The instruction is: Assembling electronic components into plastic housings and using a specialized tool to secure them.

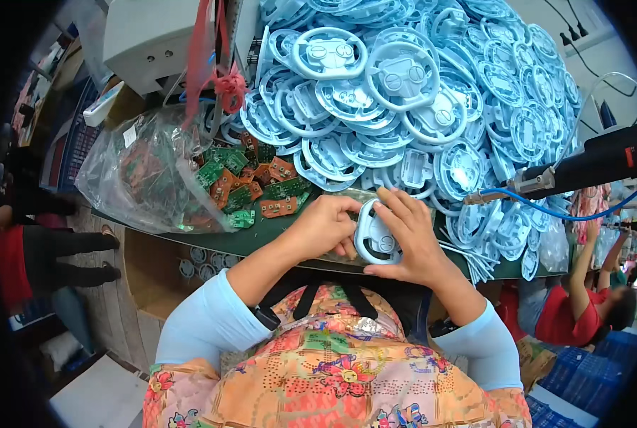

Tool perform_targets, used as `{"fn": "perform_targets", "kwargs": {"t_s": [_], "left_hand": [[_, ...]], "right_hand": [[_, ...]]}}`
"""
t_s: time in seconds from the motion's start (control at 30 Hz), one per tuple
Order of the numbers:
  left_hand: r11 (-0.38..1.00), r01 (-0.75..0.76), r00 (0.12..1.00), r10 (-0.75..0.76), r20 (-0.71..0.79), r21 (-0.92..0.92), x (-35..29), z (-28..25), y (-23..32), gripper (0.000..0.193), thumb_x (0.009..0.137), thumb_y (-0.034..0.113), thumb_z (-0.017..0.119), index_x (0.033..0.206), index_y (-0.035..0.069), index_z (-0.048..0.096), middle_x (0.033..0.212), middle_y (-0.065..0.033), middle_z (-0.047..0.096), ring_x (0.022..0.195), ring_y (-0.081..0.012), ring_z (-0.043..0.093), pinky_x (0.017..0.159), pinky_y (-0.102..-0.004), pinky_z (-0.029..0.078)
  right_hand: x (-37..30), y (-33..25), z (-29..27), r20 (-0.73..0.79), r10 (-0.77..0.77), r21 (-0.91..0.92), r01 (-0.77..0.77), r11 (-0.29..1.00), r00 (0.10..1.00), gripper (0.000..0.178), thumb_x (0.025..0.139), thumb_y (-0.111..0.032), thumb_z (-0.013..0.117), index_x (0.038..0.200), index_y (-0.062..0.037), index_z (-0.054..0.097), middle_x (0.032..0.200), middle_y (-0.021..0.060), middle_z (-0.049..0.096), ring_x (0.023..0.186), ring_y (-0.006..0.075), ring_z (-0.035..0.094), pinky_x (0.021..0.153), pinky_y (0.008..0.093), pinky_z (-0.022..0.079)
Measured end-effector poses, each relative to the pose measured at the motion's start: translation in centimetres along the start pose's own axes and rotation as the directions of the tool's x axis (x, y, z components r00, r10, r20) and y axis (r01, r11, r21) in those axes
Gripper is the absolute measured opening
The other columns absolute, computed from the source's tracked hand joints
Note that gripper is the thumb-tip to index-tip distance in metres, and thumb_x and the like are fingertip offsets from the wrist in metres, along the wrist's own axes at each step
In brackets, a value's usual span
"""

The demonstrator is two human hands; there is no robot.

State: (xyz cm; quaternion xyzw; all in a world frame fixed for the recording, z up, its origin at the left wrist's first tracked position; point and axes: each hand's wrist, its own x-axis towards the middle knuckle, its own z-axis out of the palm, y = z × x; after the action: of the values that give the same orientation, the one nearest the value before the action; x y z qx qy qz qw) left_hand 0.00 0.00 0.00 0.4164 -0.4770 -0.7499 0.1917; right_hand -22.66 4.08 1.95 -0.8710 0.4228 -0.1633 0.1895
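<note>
Near edge first: light-blue wheel-shaped part held up at the front of a dark green tabletop. Right hand spread round its right side, thumb low, fingers up top; left hand curled at its left rim (can't tell if pinching or just touching). Below the top, a shelf with round parts. On top, left: loose circuit boards, green and orange-brown, beside a clear plastic bag. Right: thin white sticks, black tool with blue hose above. Behind: big heap of light-blue parts, pale metal box at its left, red ribbon hanging. Room: someone in red each side, blue crates at right. Counts: one held part, two hands, one bag, one tool, one box, two other people at least; boards over ten, overlapping; heap too tangled to count.
</note>
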Motion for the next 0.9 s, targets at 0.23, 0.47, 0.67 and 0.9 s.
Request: {"fn": "perform_targets", "kwargs": {"t_s": [0.23, 0.47, 0.67, 0.9], "left_hand": [[0.998, 0.016, 1.0, -0.017, 0.016, 0.064, -0.4, -1.4, 0.3, 0.038, 0.093, 0.004, 0.049, 0.129, -0.006, 0.054, 0.08, -0.01, 0.069, 0.067, -0.0163, 0.071, 0.057, -0.0256, 0.056], [0.996, 0.056, 0.992, -0.063, 0.113, 0.062, -0.5, -1.3, 0.9, 0.041, 0.093, 0.005, 0.057, 0.132, -0.006, 0.048, 0.084, -0.0107, 0.07, 0.068, -0.0181, 0.071, 0.057, -0.0264, 0.055], [0.993, 0.02, 0.995, -0.031, 0.091, 0.115, -0.4, -0.4, 0.7, 0.037, 0.091, 0.005, 0.061, 0.123, -0.003, 0.043, 0.078, -0.009, 0.066, 0.065, -0.0178, 0.069, 0.055, -0.0273, 0.054], [0.997, 0.008, 0.996, -0.015, 0.093, 0.076, 0.2, 0.1, 0.3, 0.035, 0.091, 0.006, 0.062, 0.119, -0.002, 0.043, 0.078, -0.011, 0.066, 0.062, -0.0178, 0.069, 0.051, -0.0288, 0.054]], "right_hand": [[1.0, -0.8, 1.0, 0.009, 0.025, -0.055, -0.024, 0.998, 1.0, 0.103, 0.061, -0.047, 0.087, 0.144, -0.0065, 0.041, 0.153, 0.0155, 0.036, 0.14, 0.0378, 0.034, 0.107, 0.0592, 0.028], [0.5, -0.9, 1.1, 0.018, 0.037, -0.147, -0.033, 0.989, 0.999, 0.104, 0.061, -0.049, 0.085, 0.145, -0.0069, 0.041, 0.153, 0.0152, 0.036, 0.141, 0.0367, 0.033, 0.107, 0.0593, 0.028], [0.3, -0.9, 1.0, 0.015, 0.012, -0.198, -0.008, 0.98, 1.0, 0.1, 0.063, -0.05, 0.083, 0.144, -0.006, 0.042, 0.152, 0.0163, 0.037, 0.14, 0.0371, 0.035, 0.106, 0.0586, 0.029], [-0.1, -0.3, 1.1, -0.055, -0.011, -0.183, 0.001, 0.983, 0.998, 0.091, 0.065, -0.047, 0.08, 0.14, -0.007, 0.048, 0.149, 0.0168, 0.042, 0.137, 0.0375, 0.04, 0.105, 0.0553, 0.033]]}}
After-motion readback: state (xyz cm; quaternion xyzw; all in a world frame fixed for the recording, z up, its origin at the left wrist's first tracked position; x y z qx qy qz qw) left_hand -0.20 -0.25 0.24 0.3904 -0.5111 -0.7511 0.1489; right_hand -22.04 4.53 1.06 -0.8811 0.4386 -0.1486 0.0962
